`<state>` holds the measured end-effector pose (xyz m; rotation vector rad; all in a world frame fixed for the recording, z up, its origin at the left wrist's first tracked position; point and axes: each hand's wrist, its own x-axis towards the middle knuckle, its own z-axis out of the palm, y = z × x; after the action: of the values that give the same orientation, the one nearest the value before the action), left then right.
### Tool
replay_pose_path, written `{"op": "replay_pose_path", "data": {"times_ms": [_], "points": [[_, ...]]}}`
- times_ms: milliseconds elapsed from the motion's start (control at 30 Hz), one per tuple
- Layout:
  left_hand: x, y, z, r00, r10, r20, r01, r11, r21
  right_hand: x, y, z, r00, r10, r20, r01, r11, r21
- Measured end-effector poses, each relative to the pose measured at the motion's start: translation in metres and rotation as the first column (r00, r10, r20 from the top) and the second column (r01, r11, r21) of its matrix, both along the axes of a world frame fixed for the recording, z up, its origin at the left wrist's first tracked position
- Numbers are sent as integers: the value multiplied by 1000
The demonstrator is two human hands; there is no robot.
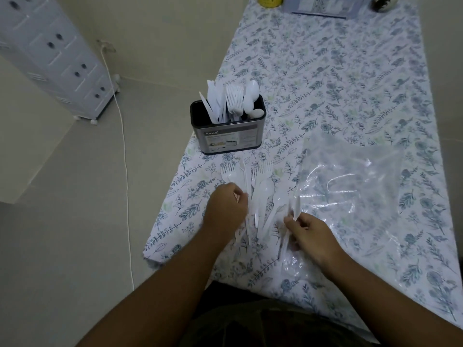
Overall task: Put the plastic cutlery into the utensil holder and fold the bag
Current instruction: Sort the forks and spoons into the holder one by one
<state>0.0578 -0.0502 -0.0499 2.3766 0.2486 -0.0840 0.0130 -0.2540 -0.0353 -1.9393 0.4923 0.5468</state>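
Cutlery pile between hands, handles toward person; left hand clenched on pile; right hand pinching knife; utensil holder ahead, nearer left.

- My left hand sits near the table's left edge, curled into a loose fist, knuckles up, fingers folded under and closed on a white plastic piece that pokes out between them.
- My left forearm runs bare from the lower left of the view up to that hand, wrist straight.
- My right hand is nearer the table's front edge, palm turned leftward, thumb and fingertips pinched on a thin white plastic piece that stands up from the grip.
- My right forearm comes in bare from the lower right corner, angled up and leftward.
- The two hands are near each other, not touching.
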Motion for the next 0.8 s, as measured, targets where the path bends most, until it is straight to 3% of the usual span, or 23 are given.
{"op": "replay_pose_path", "data": {"times_ms": [133, 333, 500, 633, 700, 800], "points": [[40, -1, -2, 996, 57, -71, -51, 995, 91, -2, -3, 5, 999, -11, 36, 12, 1000, -11], [56, -19, 4, 956, -2, -294, 77, 966, 245, -12, -8, 3, 999, -34, -18, 34, 999, 22], [48, -13, 6, 967, 42, -250, -35, 999, 31, -12, -13, 2, 999, -43, -15, 43, 998, 53], [26, -26, 21, 969, -159, -186, 133, 980, -148, 0, -7, 4, 999, -42, 5, 42, 995, 88], [25, -27, 19, 977, -157, -143, 151, 987, -50, 5, -3, 2, 999, -42, 5, 41, 994, 99], [39, -19, 11, 986, -18, -164, 44, 987, 152, 6, -3, -1, 998, -63, -11, 64, 991, 114]]}}
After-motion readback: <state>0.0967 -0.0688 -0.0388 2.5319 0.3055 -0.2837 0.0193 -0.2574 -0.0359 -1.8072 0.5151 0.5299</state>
